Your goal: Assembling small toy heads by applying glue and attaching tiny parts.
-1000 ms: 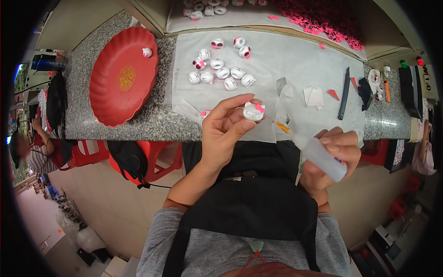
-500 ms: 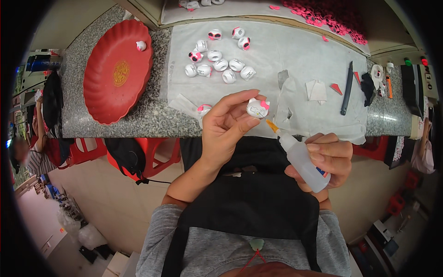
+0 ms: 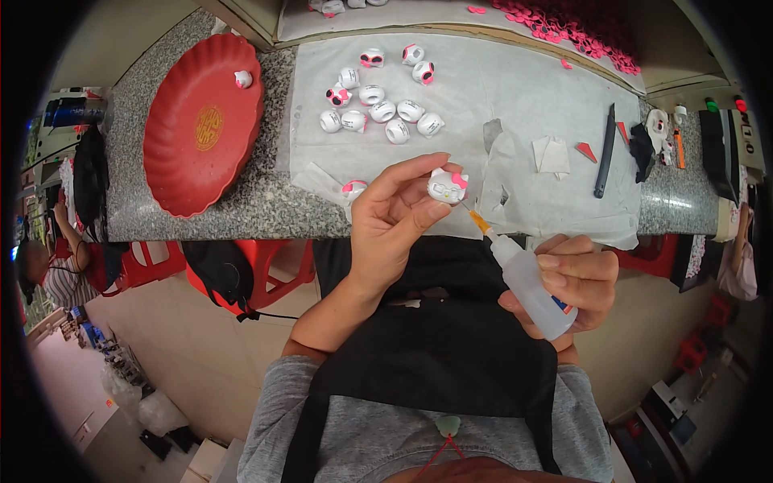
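Note:
Between the thumb and fingers of my left hand (image 3: 396, 208) is a small white cat-head figure (image 3: 447, 187) with a pink bow, its face turned toward me. My right hand (image 3: 573, 278) is wrapped round a translucent squeeze bottle (image 3: 527, 282) with an orange needle tip (image 3: 478, 220). That tip points up at the underside of the cat head; whether it touches I cannot tell. Beyond my hands, several white cat heads (image 3: 383, 111) lie on white paper (image 3: 459, 80), some showing dark holes, some with pink parts. Another cat head (image 3: 353, 188) with pink rests beside my left wrist.
At the left stands a red scalloped tray (image 3: 173, 137) holding one small cat head (image 3: 243, 79). Small pink pieces (image 3: 576, 36) are heaped on the shelf behind. To the right lie a dark long tool (image 3: 605, 151), a white paper scrap (image 3: 551, 154) and red scraps (image 3: 585, 151).
The cat head in my left hand has shifted slightly left, while the bottle in my right hand has moved slightly right and down. A small gap between them has widened.

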A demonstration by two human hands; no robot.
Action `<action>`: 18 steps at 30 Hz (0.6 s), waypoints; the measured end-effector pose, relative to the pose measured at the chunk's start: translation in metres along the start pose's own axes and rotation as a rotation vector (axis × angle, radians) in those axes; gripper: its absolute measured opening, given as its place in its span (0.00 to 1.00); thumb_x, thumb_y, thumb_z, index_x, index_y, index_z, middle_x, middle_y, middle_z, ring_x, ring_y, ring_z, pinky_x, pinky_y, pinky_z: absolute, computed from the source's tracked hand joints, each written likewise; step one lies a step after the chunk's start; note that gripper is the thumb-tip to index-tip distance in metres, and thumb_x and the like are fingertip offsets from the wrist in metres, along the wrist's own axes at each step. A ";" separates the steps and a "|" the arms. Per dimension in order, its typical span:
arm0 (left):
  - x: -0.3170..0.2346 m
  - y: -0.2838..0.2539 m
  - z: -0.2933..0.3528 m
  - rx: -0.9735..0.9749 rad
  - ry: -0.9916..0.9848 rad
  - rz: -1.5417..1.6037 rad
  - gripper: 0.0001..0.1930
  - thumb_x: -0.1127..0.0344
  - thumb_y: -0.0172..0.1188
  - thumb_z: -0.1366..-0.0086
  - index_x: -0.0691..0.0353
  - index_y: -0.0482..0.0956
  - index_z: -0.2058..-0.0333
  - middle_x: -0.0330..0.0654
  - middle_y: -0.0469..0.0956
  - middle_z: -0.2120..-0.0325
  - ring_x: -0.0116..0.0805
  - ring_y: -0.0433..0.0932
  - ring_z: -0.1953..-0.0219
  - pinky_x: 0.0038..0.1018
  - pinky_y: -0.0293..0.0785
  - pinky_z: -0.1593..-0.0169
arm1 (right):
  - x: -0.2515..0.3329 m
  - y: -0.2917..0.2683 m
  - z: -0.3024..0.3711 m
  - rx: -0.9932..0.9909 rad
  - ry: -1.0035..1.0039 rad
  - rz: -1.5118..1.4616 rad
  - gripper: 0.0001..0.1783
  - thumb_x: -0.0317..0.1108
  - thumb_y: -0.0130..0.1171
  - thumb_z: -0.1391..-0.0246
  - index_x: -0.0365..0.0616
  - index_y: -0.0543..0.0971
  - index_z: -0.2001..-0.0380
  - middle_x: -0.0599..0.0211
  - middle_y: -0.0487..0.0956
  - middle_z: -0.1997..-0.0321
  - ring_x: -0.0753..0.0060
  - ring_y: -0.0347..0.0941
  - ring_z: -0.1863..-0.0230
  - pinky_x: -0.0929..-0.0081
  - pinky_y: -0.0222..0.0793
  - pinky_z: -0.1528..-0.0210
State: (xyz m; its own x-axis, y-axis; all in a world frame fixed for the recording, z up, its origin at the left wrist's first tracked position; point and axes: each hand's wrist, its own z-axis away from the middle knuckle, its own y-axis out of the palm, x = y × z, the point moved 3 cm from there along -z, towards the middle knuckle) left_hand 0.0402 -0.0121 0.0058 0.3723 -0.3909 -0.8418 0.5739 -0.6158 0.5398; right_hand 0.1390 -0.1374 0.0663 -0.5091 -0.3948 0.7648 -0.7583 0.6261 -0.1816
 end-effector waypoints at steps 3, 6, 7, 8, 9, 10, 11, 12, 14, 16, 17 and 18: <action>0.000 0.000 0.001 0.070 0.052 0.077 0.18 0.81 0.49 0.50 0.71 0.62 0.57 0.48 0.68 0.62 0.29 0.68 0.60 0.21 0.65 0.57 | 0.000 -0.001 0.000 -0.011 -0.008 -0.016 0.29 0.26 0.70 0.84 0.46 0.71 0.70 0.68 0.69 0.69 0.71 0.67 0.75 0.78 0.65 0.78; -0.001 0.002 0.001 0.078 0.050 0.072 0.18 0.81 0.49 0.50 0.71 0.62 0.57 0.48 0.68 0.62 0.29 0.68 0.60 0.22 0.64 0.56 | 0.000 0.000 0.000 -0.036 -0.026 0.014 0.28 0.26 0.70 0.84 0.46 0.71 0.70 0.68 0.69 0.69 0.71 0.67 0.75 0.78 0.66 0.78; -0.001 0.002 0.001 0.041 0.027 0.047 0.19 0.78 0.52 0.51 0.70 0.62 0.58 0.49 0.68 0.63 0.32 0.69 0.61 0.27 0.66 0.57 | 0.000 0.000 0.000 -0.032 -0.026 0.005 0.28 0.26 0.70 0.84 0.46 0.71 0.70 0.68 0.69 0.69 0.71 0.67 0.76 0.78 0.66 0.78; 0.000 0.002 0.001 0.003 0.004 0.022 0.20 0.75 0.54 0.52 0.70 0.63 0.58 0.50 0.68 0.64 0.35 0.70 0.63 0.32 0.68 0.58 | 0.000 0.001 0.000 -0.027 -0.026 -0.003 0.28 0.26 0.70 0.84 0.46 0.71 0.71 0.68 0.69 0.69 0.71 0.66 0.76 0.78 0.66 0.78; 0.000 0.001 0.001 0.001 0.004 0.022 0.20 0.75 0.54 0.52 0.70 0.63 0.58 0.50 0.68 0.64 0.35 0.70 0.63 0.32 0.68 0.58 | 0.000 0.001 0.000 -0.026 -0.025 -0.004 0.28 0.26 0.70 0.84 0.46 0.71 0.71 0.68 0.69 0.69 0.71 0.66 0.76 0.78 0.66 0.78; 0.000 0.001 0.001 0.003 0.001 0.020 0.20 0.75 0.55 0.52 0.70 0.63 0.58 0.50 0.68 0.64 0.35 0.70 0.62 0.32 0.68 0.58 | 0.000 0.001 0.000 -0.035 -0.026 0.009 0.28 0.26 0.70 0.85 0.46 0.71 0.71 0.68 0.69 0.69 0.71 0.66 0.76 0.78 0.66 0.78; 0.000 0.001 0.001 0.004 -0.001 0.018 0.20 0.75 0.55 0.52 0.70 0.63 0.58 0.50 0.68 0.64 0.34 0.70 0.62 0.33 0.68 0.58 | 0.000 0.002 0.001 -0.043 -0.027 0.022 0.28 0.26 0.70 0.85 0.46 0.71 0.71 0.69 0.69 0.69 0.71 0.66 0.76 0.78 0.66 0.78; 0.000 0.001 0.001 0.002 -0.002 0.018 0.20 0.75 0.55 0.52 0.70 0.63 0.58 0.50 0.68 0.64 0.34 0.70 0.62 0.33 0.68 0.58 | 0.000 0.002 0.000 -0.042 -0.026 0.021 0.28 0.26 0.70 0.85 0.46 0.71 0.71 0.69 0.69 0.69 0.71 0.66 0.76 0.78 0.66 0.78; 0.001 0.002 0.001 0.018 -0.009 0.018 0.20 0.75 0.54 0.52 0.70 0.63 0.58 0.50 0.68 0.64 0.34 0.70 0.62 0.32 0.68 0.58 | 0.001 0.003 0.000 -0.049 -0.008 0.019 0.28 0.25 0.70 0.85 0.46 0.71 0.71 0.69 0.68 0.70 0.71 0.66 0.76 0.78 0.66 0.78; 0.002 0.003 0.001 0.019 -0.017 0.024 0.20 0.75 0.54 0.52 0.70 0.63 0.58 0.50 0.68 0.64 0.34 0.69 0.62 0.32 0.68 0.58 | 0.000 0.003 0.000 -0.045 -0.006 0.020 0.28 0.25 0.70 0.85 0.46 0.71 0.71 0.69 0.68 0.69 0.71 0.66 0.76 0.78 0.66 0.78; 0.002 0.004 0.001 0.020 -0.023 0.028 0.20 0.75 0.54 0.52 0.70 0.62 0.58 0.50 0.68 0.63 0.34 0.69 0.62 0.32 0.68 0.58 | 0.001 0.003 0.000 -0.042 -0.005 0.020 0.28 0.25 0.70 0.85 0.47 0.71 0.71 0.69 0.68 0.69 0.71 0.66 0.76 0.78 0.66 0.78; 0.001 0.004 0.001 0.018 -0.023 0.028 0.20 0.75 0.54 0.52 0.70 0.62 0.58 0.50 0.68 0.63 0.34 0.69 0.62 0.32 0.68 0.58 | 0.001 0.002 -0.001 -0.041 -0.004 0.019 0.28 0.25 0.70 0.85 0.47 0.71 0.71 0.69 0.68 0.69 0.71 0.66 0.76 0.78 0.66 0.78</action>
State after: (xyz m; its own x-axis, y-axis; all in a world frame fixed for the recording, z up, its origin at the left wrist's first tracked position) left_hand 0.0424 -0.0156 0.0067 0.3709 -0.4239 -0.8263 0.5501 -0.6166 0.5632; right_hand 0.1368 -0.1359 0.0673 -0.5254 -0.3850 0.7588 -0.7309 0.6607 -0.1708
